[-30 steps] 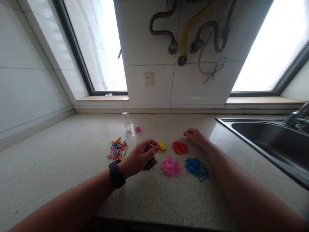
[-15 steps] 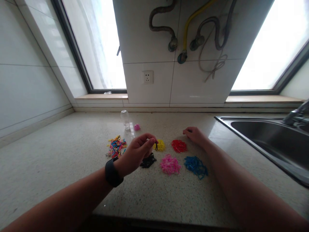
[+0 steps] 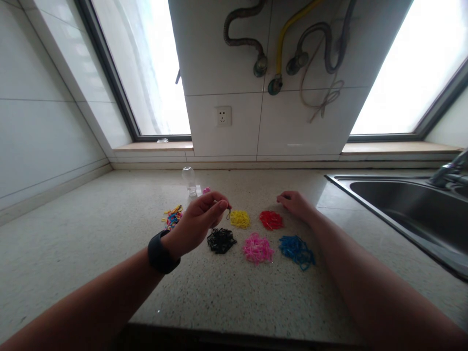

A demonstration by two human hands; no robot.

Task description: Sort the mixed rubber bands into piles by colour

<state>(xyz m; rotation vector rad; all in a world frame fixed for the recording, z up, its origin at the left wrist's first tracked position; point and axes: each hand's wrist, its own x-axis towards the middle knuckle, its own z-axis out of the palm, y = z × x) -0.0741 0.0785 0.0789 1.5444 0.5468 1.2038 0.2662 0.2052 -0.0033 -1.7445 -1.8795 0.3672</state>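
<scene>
My left hand (image 3: 200, 218), with a dark watch (image 3: 163, 253) on its wrist, pinches a small black rubber band (image 3: 228, 214) between thumb and fingers. The band dangles above the counter, close to a pile of yellow rubber bands (image 3: 240, 219). Just below this hand lies a pile of black rubber bands (image 3: 221, 241). A mixed-colour pile of rubber bands (image 3: 172, 216) is partly hidden behind the hand. My right hand (image 3: 295, 204) rests on the counter with curled fingers and no visible object in them, beyond a pile of red rubber bands (image 3: 271, 220).
Pink rubber bands (image 3: 258, 248) and blue rubber bands (image 3: 297, 251) lie in piles nearer the front edge. A clear bottle (image 3: 189, 183) stands upside down at the back, beside a partly covered pink cap (image 3: 206, 190). A steel sink (image 3: 395, 204) borders the counter at right.
My left hand has shifted left with the black rubber band, uncovering the black pile and covering more of the mixed pile and the pink cap. My right hand stays put.
</scene>
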